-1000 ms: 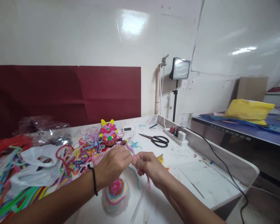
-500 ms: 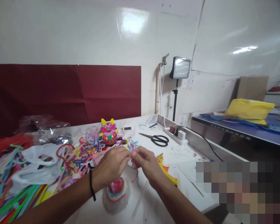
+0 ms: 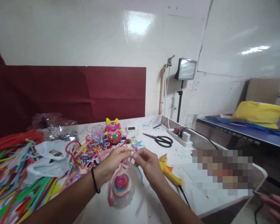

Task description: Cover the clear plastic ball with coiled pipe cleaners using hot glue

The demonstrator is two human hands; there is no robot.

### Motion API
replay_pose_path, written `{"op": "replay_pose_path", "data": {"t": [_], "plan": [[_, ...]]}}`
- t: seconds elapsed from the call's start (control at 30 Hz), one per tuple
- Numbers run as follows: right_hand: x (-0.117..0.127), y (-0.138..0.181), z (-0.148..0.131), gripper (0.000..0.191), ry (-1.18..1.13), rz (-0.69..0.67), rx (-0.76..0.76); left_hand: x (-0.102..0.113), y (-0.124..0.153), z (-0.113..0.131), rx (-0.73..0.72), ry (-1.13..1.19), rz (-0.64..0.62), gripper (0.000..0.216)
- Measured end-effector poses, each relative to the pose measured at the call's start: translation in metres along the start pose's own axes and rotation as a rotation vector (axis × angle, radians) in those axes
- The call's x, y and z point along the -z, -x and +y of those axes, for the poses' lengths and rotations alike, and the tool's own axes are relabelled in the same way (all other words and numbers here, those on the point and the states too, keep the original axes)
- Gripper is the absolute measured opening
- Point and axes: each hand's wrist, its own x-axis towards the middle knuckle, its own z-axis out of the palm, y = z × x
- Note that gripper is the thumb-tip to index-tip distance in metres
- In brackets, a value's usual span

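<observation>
My left hand (image 3: 115,161) and my right hand (image 3: 146,163) meet above the table, fingertips pinched close together on pink fuzzy pipe cleaner (image 3: 110,193). Strands of it hang from my fingers, and one runs down along the left side of a clear plastic dome (image 3: 122,201). Coloured fuzzy rings (image 3: 121,184) in pink, orange, blue and cream cover the dome's upper part. A teal strand (image 3: 141,175) curves just below my right hand. Nearer to my right forearm lies a yellow hot glue gun (image 3: 170,174).
A heap of coloured pipe cleaners (image 3: 21,199) and a white plastic bag (image 3: 46,169) spread over the left. Behind stand a bright animal-face ornament (image 3: 114,135), black-handled scissors (image 3: 162,140) and a power strip (image 3: 180,138). Another person's hand (image 3: 278,205) shows at lower right.
The view has swung slightly left. My hands stay together, while the pink strand that hung below my right hand now drapes between them and beside the dome. Another person's hand has appeared.
</observation>
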Motion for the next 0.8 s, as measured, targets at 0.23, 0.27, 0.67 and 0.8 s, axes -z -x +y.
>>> {"op": "replay_pose_path", "data": {"t": [0.23,0.27,0.67,0.8], "plan": [[-0.007,0.013,0.013,0.019,0.074,0.143,0.111,-0.013,-0.007,-0.016,0.036,0.131,0.140,0.031],[-0.007,0.015,0.015,0.018,0.087,0.160,0.129,-0.015,-0.008,-0.018,0.020,0.129,0.164,0.030],[0.005,0.009,0.024,0.023,0.004,0.062,0.102,-0.015,-0.014,-0.018,-0.018,0.109,0.105,0.032],[0.004,0.008,0.023,0.030,-0.025,0.015,0.050,-0.015,-0.010,-0.017,-0.018,0.097,0.093,0.031]]}}
